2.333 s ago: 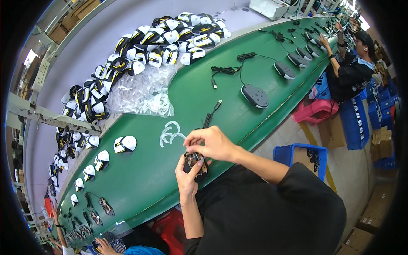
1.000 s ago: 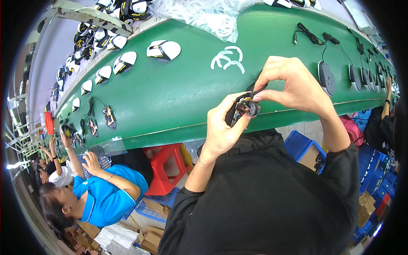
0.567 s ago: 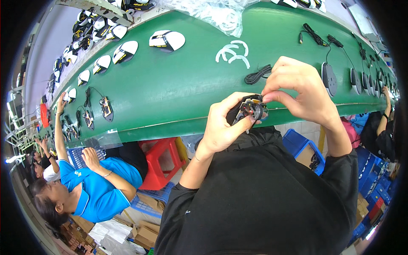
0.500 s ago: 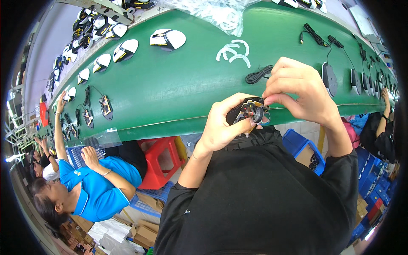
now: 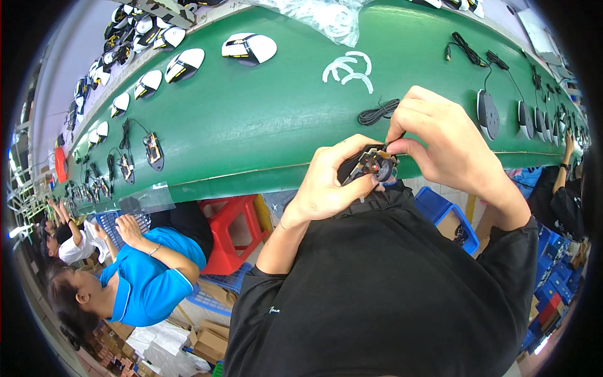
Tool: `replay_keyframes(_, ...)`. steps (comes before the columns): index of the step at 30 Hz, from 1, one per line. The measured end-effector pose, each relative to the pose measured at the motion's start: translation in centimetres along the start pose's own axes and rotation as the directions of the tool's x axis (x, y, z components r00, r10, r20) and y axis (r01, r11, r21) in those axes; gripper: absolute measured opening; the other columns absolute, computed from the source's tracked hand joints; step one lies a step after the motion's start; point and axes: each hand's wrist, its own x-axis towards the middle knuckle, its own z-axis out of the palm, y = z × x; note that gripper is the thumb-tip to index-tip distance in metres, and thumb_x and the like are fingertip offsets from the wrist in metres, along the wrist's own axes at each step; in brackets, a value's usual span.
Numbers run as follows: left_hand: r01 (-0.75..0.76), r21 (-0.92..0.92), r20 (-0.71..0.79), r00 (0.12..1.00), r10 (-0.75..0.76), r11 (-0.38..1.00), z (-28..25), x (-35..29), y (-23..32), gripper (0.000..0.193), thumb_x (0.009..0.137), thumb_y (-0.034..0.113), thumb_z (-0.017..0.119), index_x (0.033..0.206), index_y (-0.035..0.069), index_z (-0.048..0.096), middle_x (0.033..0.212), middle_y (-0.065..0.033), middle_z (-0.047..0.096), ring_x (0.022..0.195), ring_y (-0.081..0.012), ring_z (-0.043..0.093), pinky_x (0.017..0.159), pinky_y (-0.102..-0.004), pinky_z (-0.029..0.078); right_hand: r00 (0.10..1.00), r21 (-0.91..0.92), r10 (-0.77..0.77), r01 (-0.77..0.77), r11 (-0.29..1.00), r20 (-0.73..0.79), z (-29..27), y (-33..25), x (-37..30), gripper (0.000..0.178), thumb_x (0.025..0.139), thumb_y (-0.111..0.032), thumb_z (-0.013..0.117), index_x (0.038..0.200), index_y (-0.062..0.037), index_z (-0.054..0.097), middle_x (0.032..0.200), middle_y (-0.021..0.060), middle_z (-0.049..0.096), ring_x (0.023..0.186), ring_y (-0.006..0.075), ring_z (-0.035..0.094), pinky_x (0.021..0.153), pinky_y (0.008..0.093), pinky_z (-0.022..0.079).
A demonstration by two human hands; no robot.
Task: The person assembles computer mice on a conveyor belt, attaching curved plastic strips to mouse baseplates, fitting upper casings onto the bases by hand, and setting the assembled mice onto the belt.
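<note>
My left hand [image 5: 321, 185] is closed around an opened computer mouse base [image 5: 357, 164] with its circuit board and round scroll wheel bare. It is held over the near edge of the green bench. My right hand [image 5: 440, 135] pinches at the far right end of the base, thumb against forefinger. Between those fingertips there seems to be the black mouse cable, mostly hidden by the fingers. Just beyond, the coiled part of a black cable [image 5: 377, 114] lies on the bench. White curved strips [image 5: 348, 69] lie farther off.
White-and-black mouse shells [image 5: 250, 49] line the left of the green bench [image 5: 264, 119]; mouse bases with cables [image 5: 487, 115] line the right. A clear plastic bag [image 5: 333, 22] lies at the back. A blue bin [image 5: 446, 217] stands below, and a co-worker [image 5: 147, 270] sits left beside a red stool [image 5: 232, 229].
My right fingers have shifted slightly at the mouse base and the wrist has turned a little. The co-worker at the left has drawn a reaching arm back from the bench.
</note>
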Motion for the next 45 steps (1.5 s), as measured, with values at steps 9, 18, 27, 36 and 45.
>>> replay_keyframes(9,0.025,-0.054,-0.062,0.998,-0.029,0.998,-0.4,0.2,-3.1,0.031,0.082,0.006,0.063,0.111,-0.003,0.056,0.100,-0.0132,0.068,0.088,-0.0162,0.067,0.076,-0.0281,0.053,0.951,0.086,0.310,-0.309,0.947,-0.005,3.4,2.3,0.1,0.009,0.073,-0.011,0.076,0.076,-0.0057,0.070,0.074,0.0088,0.068,0.076,0.0239,0.064,0.069,0.0350,0.050)
replay_keyframes(18,-0.034,-0.769,-0.159,0.977,-0.139,0.638,-1.1,0.0,-3.6,0.043,0.089,0.018,0.054,0.121,-0.009,0.049,0.114,-0.0280,0.060,0.099,-0.0372,0.065,0.086,-0.0473,0.056,0.823,0.359,0.513,-0.415,0.836,-0.243,6.1,9.7,3.7,0.020,0.084,-0.017,0.071,0.098,-0.0027,0.072,0.079,0.0056,0.070,0.071,0.0106,0.064,0.068,0.0258,0.052)
replay_keyframes(27,-0.119,-0.767,-0.191,0.980,-0.048,0.631,-1.9,-3.9,-4.8,0.066,0.071,-0.004,0.062,0.132,-0.009,0.039,0.131,-0.0302,0.049,0.121,-0.0409,0.053,0.102,-0.0521,0.046,0.835,0.152,0.522,-0.501,0.852,-0.177,10.6,14.4,5.8,0.032,0.077,-0.028,0.077,0.092,-0.0021,0.068,0.072,0.0099,0.066,0.068,0.0214,0.065,0.067,0.0348,0.051)
replay_keyframes(36,-0.240,-0.736,-0.388,0.916,-0.103,0.633,-2.9,-7.2,-5.3,0.069,0.073,-0.004,0.063,0.136,-0.008,0.037,0.133,-0.0286,0.047,0.123,-0.0420,0.051,0.104,-0.0505,0.044,0.757,-0.169,0.427,-0.565,0.808,-0.494,12.6,12.9,4.7,0.047,0.084,-0.033,0.069,0.114,0.0010,0.058,0.117,0.0218,0.058,0.109,0.0309,0.055,0.088,0.0415,0.045)
replay_keyframes(45,-0.126,-0.633,-0.296,0.951,-0.088,0.764,-2.5,-9.2,-6.2,0.070,0.067,-0.009,0.069,0.132,-0.006,0.045,0.126,-0.0257,0.055,0.118,-0.0367,0.057,0.101,-0.0451,0.047,0.955,-0.156,0.117,-0.164,0.974,-0.271,21.4,6.0,13.2,0.042,0.085,-0.018,0.064,0.122,-0.0023,0.055,0.137,0.0192,0.048,0.126,0.0386,0.044,0.106,0.0458,0.037)
